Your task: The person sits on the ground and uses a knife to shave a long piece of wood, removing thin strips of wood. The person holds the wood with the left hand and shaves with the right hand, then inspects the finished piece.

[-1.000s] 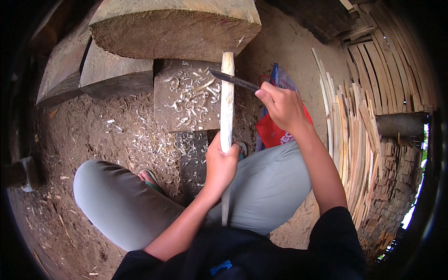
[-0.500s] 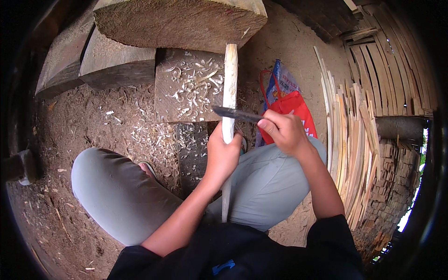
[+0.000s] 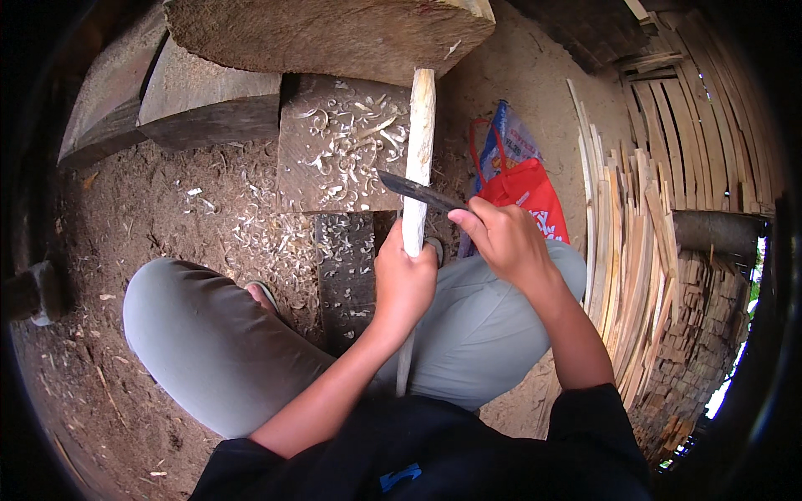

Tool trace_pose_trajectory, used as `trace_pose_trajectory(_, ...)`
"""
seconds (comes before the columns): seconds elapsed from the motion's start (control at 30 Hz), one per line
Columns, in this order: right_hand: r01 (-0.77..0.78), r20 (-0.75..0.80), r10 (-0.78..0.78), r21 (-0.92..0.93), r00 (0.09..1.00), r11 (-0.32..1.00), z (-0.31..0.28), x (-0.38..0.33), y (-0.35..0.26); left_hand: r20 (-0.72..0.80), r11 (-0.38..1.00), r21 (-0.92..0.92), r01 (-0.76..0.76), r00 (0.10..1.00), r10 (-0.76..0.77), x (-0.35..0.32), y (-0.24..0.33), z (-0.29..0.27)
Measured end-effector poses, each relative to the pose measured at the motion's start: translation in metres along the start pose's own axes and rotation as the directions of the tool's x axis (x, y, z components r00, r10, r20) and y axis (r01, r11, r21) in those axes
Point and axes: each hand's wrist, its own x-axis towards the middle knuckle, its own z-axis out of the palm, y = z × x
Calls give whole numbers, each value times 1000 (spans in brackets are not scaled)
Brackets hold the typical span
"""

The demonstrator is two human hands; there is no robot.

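A pale, partly peeled wooden stick point(image 3: 421, 125) runs away from my body, its far end by a big cut log. My left hand point(image 3: 404, 271) is wrapped round it, and its thinner near end shows below my wrist. A dark-bladed knife point(image 3: 422, 193) lies slantwise across the stick just beyond that hand. My right hand point(image 3: 507, 238) is closed round the knife's handle, which the fingers hide. Beneath the stick is a wooden board point(image 3: 334, 192) strewn with curled shavings point(image 3: 351, 138).
The large log point(image 3: 334, 42) stands at the far side, with more cut timber point(image 3: 209, 96) at the far left. A red bag point(image 3: 526, 200) rests beyond my right knee. Long wooden strips point(image 3: 622, 250) are piled at the right. Shavings litter the dirt floor point(image 3: 184, 238).
The knife has slid slightly nearer along the stick relative to its far end, and its blade slants more. The stick's far end has shifted a little to the right.
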Motion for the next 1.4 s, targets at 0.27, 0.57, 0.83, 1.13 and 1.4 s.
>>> trace_pose_trajectory(0.27,86,72,-84,-24,994,996,0,-10,8,16,1000,6,0,1000,0,0,-4,-1)
trace_pose_trajectory(0.57,-36,-42,36,0,998,999,3,-2,-8,-11,1000,-28,-1,1000,1,-2,-5,1)
trace_pose_trajectory(0.83,45,39,-45,4,998,999,0,0,0,-18,998,-61,-18,1000,17,0,0,-1)
trace_pose_trajectory(1.13,67,17,-67,-36,998,997,-2,17,-3,176,953,-211,217,968,-182,9,-3,-8)
trace_pose_trajectory(1.4,19,-6,-20,-43,1000,999,-1,9,-3,203,938,-252,236,961,-188,9,-1,-5)
